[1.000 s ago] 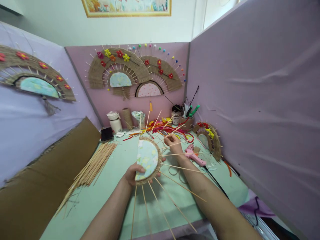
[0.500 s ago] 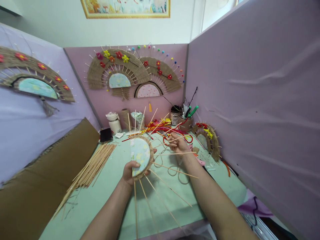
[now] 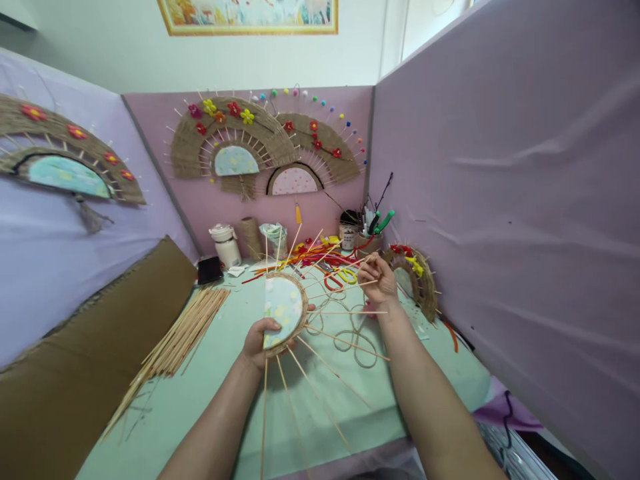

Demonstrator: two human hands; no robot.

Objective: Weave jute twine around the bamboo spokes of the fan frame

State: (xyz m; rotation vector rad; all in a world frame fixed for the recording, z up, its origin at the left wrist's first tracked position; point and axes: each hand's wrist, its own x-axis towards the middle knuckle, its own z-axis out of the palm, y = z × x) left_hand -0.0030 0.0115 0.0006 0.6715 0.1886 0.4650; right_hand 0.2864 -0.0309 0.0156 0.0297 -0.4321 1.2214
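My left hand [image 3: 261,340] grips a half-round fan frame [image 3: 285,310] by its straight side, thumb on the pale blue floral face and fingers behind. Woven twine borders its curved edge, and thin wooden sticks [image 3: 327,381] radiate outward. To the right, my right hand [image 3: 377,279] is raised with its fingers pinched on twine, close to the tips of the upper sticks; the strand itself is hard to make out there. Loose loops of twine [image 3: 361,350] lie on the table under the sticks.
A bundle of sticks [image 3: 183,333] lies at left beside a cardboard panel [image 3: 100,360]. Red-handled scissors [image 3: 333,281], colourful strips, a white jar [image 3: 226,247] and a twine cone [image 3: 251,239] sit at the back. A small finished fan [image 3: 425,287] leans at right; larger fans hang on partitions.
My right hand has moved to the right, away from the fan frame, uncovering the scissors. My left hand keeps its hold, and the frame has shifted only slightly.
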